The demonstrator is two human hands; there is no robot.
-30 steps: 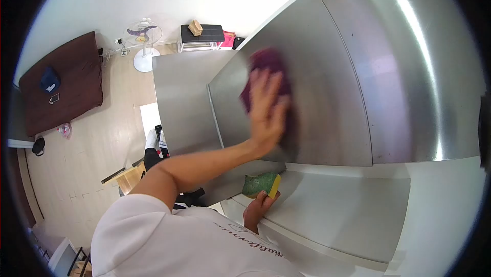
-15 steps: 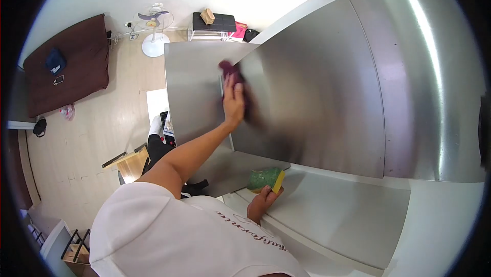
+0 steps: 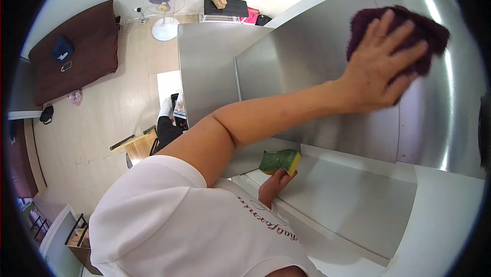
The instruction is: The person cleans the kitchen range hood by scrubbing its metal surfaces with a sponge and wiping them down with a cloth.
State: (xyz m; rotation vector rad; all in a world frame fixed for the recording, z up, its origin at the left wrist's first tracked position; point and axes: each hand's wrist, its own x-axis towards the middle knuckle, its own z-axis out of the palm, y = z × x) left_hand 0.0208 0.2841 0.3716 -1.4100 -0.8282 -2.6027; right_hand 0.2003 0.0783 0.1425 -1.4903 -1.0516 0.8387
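The purple cloth (image 3: 432, 30) is in the upper right of the frame, against the large metal panel (image 3: 307, 57), and the left hand (image 3: 381, 75) lies over it with the fingers spread wide. The cloth covers a part of the joint line (image 3: 398, 136) in the panel. To its right there is a strip of shiny metal, and then the dark border of the view. To its left, a broad metal surface runs up to the side panel (image 3: 207, 67), so the hand has room on this side. Below, the metal ends in an edge above the grey shelf (image 3: 353, 200).

Half a second ago, the cloth was near the corner with the side panel, narrow and blurred; now it is spread out, and the left arm (image 3: 286, 116) stretches across the frame. The right hand (image 3: 272, 185) is almost at the same place, in the lower middle. It holds the sponge (image 3: 276, 161), green on its broad face and yellow along one side.

The cloth looks thick and fluffy, with a soft uneven border. Farther out, in the upper left, there are a fan (image 3: 164, 8) and a brown mattress (image 3: 92, 59).
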